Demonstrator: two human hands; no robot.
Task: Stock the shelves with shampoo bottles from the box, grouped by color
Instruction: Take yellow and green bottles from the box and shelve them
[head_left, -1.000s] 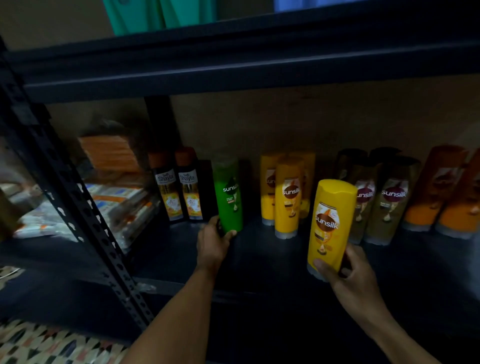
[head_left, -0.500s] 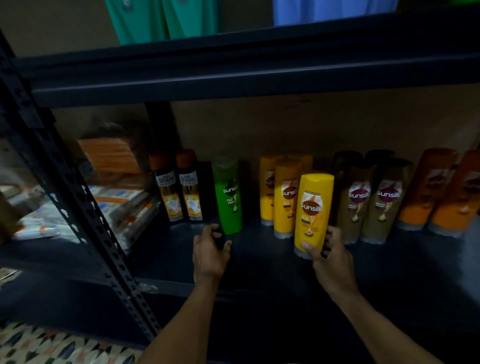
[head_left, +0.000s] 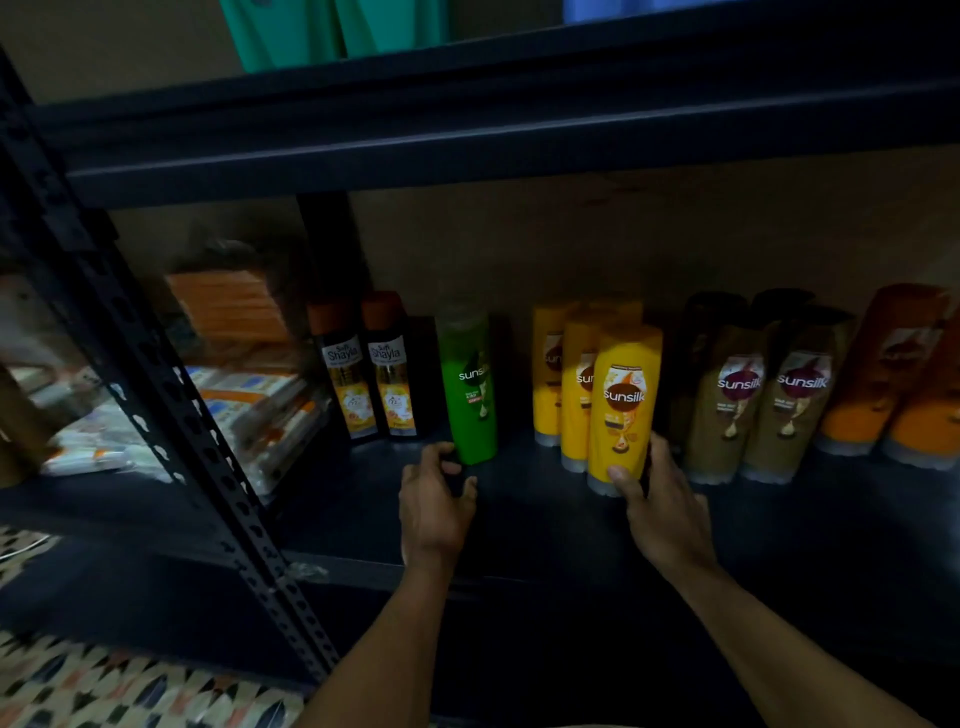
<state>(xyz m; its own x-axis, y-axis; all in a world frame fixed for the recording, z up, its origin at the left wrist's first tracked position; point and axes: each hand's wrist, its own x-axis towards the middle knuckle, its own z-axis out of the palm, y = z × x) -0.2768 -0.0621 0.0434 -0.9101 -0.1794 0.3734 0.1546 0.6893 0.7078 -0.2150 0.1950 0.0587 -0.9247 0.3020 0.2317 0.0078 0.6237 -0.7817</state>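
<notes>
The yellow bottle (head_left: 623, 405) stands upright on the shelf (head_left: 545, 525), long axis vertical, label facing out toward the front edge and its pale end down. It sits about midway along the shelf, 1 step nearer the front edge than the other yellow bottles (head_left: 574, 395), touching or just beside the nearest of them.

The right hand (head_left: 667, 514) grips this bottle low at its base. The thumb lies across the front and the fingers curl round the right side and behind. The forearm reaches in from the lower right, over the front edge, with the wrist nearly straight.

The left hand (head_left: 434, 512) rests low on the shelf just beside the foot of the green bottle (head_left: 470, 389), back of the hand up, fingers loosely curled, thumb apart from them. The gap between is too dark to tell whether it holds anything or touches the green bottle. Its forearm comes up from the bottom centre.

Left of the green bottle stand 2 dark bottles (head_left: 363, 374). Right of the yellow group stand brown bottles (head_left: 727, 410), then orange bottles (head_left: 872, 395).
</notes>
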